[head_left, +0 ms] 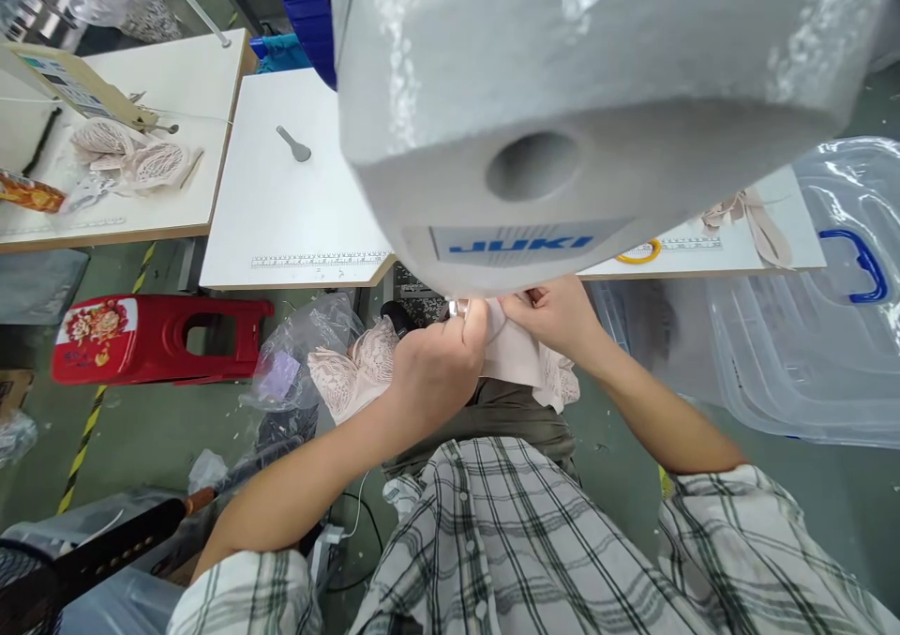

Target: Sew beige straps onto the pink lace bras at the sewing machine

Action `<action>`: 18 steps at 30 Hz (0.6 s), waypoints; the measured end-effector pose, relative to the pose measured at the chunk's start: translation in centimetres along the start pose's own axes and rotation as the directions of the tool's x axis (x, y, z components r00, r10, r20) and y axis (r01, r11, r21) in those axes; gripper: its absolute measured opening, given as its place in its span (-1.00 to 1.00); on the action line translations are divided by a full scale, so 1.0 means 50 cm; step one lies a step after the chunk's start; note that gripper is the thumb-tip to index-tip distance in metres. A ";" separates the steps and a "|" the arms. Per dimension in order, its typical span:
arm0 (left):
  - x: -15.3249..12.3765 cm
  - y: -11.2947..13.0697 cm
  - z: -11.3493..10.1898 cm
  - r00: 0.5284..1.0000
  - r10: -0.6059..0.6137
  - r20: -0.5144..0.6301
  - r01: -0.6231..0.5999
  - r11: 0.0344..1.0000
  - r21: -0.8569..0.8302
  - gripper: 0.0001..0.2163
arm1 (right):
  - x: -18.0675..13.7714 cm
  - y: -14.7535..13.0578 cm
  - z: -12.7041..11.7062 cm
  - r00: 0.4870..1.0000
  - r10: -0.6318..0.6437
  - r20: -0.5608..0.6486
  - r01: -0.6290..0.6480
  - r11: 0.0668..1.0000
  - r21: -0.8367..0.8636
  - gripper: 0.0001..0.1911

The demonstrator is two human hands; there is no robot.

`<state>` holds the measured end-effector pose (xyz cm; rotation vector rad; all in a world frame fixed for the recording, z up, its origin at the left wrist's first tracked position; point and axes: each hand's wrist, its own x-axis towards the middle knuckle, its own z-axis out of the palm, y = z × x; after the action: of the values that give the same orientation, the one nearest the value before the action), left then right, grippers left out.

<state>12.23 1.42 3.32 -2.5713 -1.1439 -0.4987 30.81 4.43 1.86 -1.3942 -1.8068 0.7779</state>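
A pale pink lace bra (517,354) hangs over my lap, just under the front of a large white JUKI sewing machine (597,63). Its lace cup shows to the left of my left hand (440,363), and more lace hangs down on the right. That hand is closed on the upper edge of the bra, beside a small shiny metal part at the machine. My right hand (559,316) pinches the fabric a little further right. The machine head hides the needle area and part of my fingertips.
The white worktable (302,204) carries a small grey metal tool (293,144), a yellow ring (639,252) and pink straps (759,227). A red stool (161,340) stands left, a clear plastic bin (808,354) right. A black fan (105,551) is at lower left.
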 end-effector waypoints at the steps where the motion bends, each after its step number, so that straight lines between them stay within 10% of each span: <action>1: 0.002 0.000 -0.002 1.000 -0.010 0.028 0.010 1.000 -0.004 -0.71 | 0.005 0.001 -0.001 1.000 -0.008 0.009 0.008 0.999 0.040 -0.88; 18: 0.006 -0.001 -0.011 0.961 -0.114 0.254 0.146 0.983 -0.111 -0.69 | 0.024 0.022 -0.003 0.997 -0.071 0.015 0.067 0.983 0.172 -0.86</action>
<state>12.27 1.43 3.93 -2.7411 -1.4139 -0.2943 31.31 5.86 1.27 -1.2102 -1.7501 0.8921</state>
